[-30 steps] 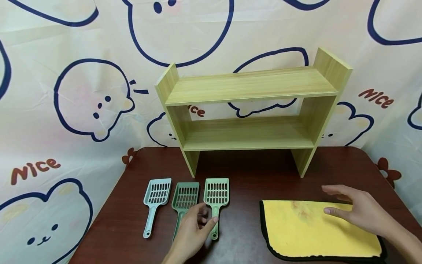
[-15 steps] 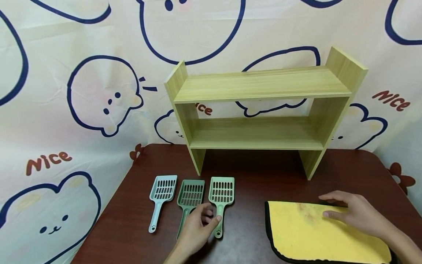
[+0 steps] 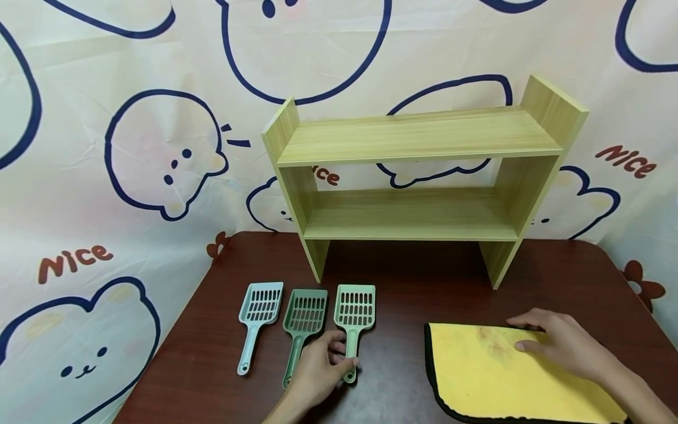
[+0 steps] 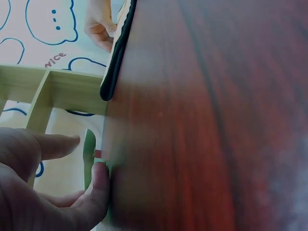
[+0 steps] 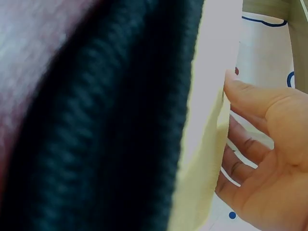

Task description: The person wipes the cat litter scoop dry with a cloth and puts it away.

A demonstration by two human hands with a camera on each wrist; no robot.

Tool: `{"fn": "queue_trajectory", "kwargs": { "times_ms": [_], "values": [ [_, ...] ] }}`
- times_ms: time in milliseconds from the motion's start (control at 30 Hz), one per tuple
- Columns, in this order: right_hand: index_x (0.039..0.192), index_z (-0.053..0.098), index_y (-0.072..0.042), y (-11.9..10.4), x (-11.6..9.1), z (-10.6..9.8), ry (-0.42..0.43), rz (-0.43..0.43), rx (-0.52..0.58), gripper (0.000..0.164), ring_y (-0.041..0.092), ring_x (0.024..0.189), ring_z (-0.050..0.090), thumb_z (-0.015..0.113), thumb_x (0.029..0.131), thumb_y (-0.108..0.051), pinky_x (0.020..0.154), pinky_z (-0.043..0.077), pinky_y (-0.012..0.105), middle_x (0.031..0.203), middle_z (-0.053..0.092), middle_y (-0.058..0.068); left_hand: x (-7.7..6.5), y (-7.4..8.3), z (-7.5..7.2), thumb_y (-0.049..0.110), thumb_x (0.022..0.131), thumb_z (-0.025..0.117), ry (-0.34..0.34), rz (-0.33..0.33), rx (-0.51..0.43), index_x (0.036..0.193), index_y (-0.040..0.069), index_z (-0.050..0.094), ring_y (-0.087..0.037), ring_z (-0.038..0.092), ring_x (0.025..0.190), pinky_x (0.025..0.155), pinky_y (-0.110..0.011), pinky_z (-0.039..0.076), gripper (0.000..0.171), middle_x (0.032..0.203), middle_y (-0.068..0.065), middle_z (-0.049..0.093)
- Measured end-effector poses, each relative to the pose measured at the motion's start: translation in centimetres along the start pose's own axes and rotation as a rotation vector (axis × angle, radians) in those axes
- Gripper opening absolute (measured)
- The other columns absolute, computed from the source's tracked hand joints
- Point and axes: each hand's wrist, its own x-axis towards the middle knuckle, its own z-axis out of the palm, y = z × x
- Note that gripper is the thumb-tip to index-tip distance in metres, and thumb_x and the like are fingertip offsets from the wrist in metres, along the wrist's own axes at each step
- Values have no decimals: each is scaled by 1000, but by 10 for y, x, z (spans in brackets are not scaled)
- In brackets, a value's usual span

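Three litter scoops lie side by side on the table: a light blue scoop [image 3: 261, 304], a dark green scoop [image 3: 305, 311] and a light green scoop [image 3: 355, 307]. My left hand [image 3: 318, 372] is at the light green scoop's handle, fingers beside it and thumb overlapping it from above. In the left wrist view a small gap shows between the thumb and the handle [image 4: 89, 154]. My right hand [image 3: 562, 343] lies over a yellow cloth [image 3: 484, 377] with black edging, fingers loosely bent. In the right wrist view its fingertips are right at the cloth's surface.
A two-tier wooden shelf [image 3: 413, 215] stands at the back of the dark red-brown table [image 3: 394, 386]. A printed curtain [image 3: 175, 253] with bear drawings hangs behind it. The cloth has a brownish stain near its far edge.
The head view has swung slightly left, shifting the scene rightward. My left hand has come closer to the light green scoop's handle. My right hand has moved left and lower onto the cloth.
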Motion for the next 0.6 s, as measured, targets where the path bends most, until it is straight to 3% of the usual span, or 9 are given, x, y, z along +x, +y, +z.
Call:
{"fn": "queue_trajectory", "kwargs": {
  "times_ms": [267,600],
  "values": [
    [111,79,-20,0,1,-1,-24,-2,18,25,0,92,67,88,88,-24,72,56,26,103,71,-14,2,0,2,5,84,88,9,40,-8,136,-9,62,-10,66,79,60,-23,55,60,99,-8,71],
    [108,77,-21,-1,0,-4,-51,-3,52,17,-8,84,56,84,92,-22,68,51,25,100,69,-13,2,0,-2,-4,85,84,6,15,1,136,-7,63,-13,68,81,61,-24,55,55,100,-9,70]
  ]
}}
